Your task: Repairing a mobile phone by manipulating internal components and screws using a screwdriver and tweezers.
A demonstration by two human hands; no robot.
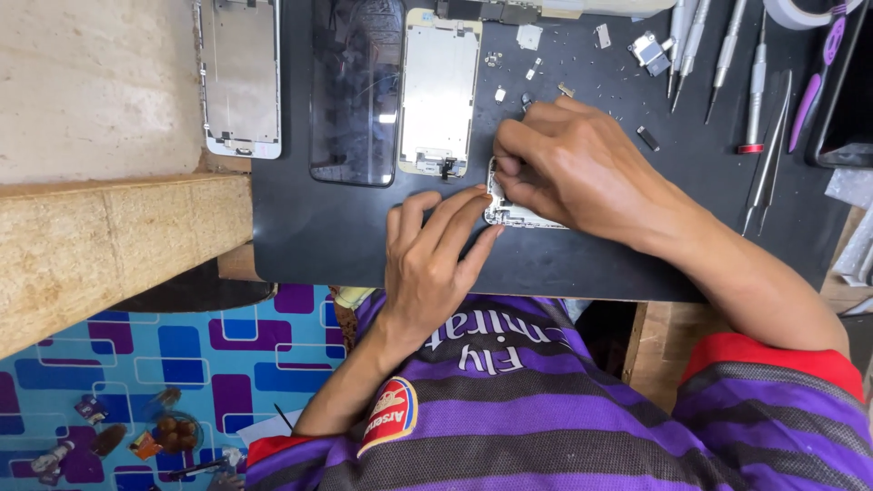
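An opened phone body lies on the black work mat, mostly hidden under my hands. My right hand rests on top of it, fingers curled and pinched over its upper left corner; any small part in the pinch is hidden. My left hand steadies the phone's left edge with its fingertips pressed against the frame.
A metal phone backplate, a dark glass screen and another phone frame lie at the back. Tiny screws and parts dot the mat. Screwdrivers and tweezers lie at the right. A wooden ledge is left.
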